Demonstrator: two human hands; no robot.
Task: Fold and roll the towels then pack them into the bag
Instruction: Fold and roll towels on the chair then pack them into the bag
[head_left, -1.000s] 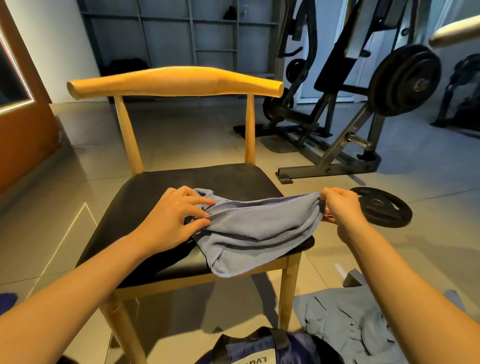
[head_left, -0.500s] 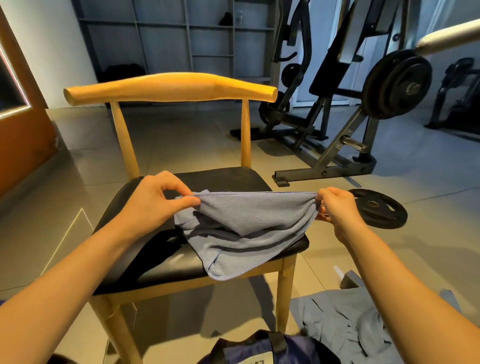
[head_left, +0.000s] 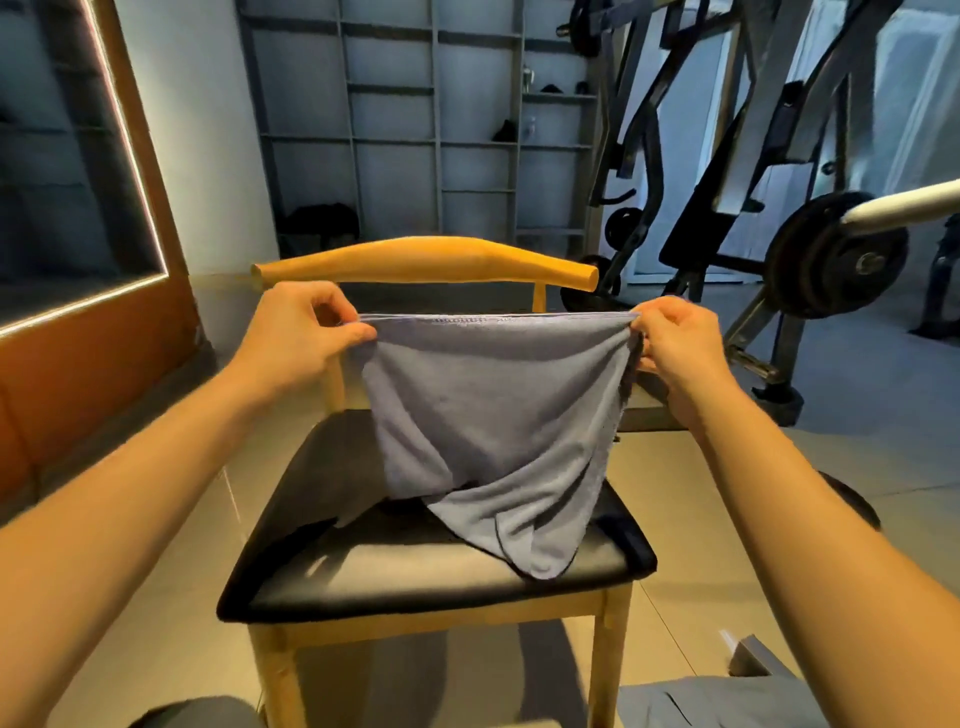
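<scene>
Head cam: L grip (head_left: 301, 338) & R grip (head_left: 675, 353) pinch top corners of grey towel (head_left: 493, 405), bottom draped on chair (head_left: 389, 566).

A light-wood chair (head_left: 426, 254) with a black padded seat (head_left: 415, 566) stands on the beige tiled floor (head_left: 171, 597). Toward the seat's right front lies the lower end of a blue-grey terry towel (head_left: 493, 415), bunched in loose folds, one corner close to the front edge. The rest of the towel is raised above the seat. On the floor at the lower right, just beside the chair's front leg, lies a crumpled grey cloth (head_left: 701, 701). A black steel weight machine (head_left: 836, 254) stands on the floor beyond the chair, to its right.
</scene>
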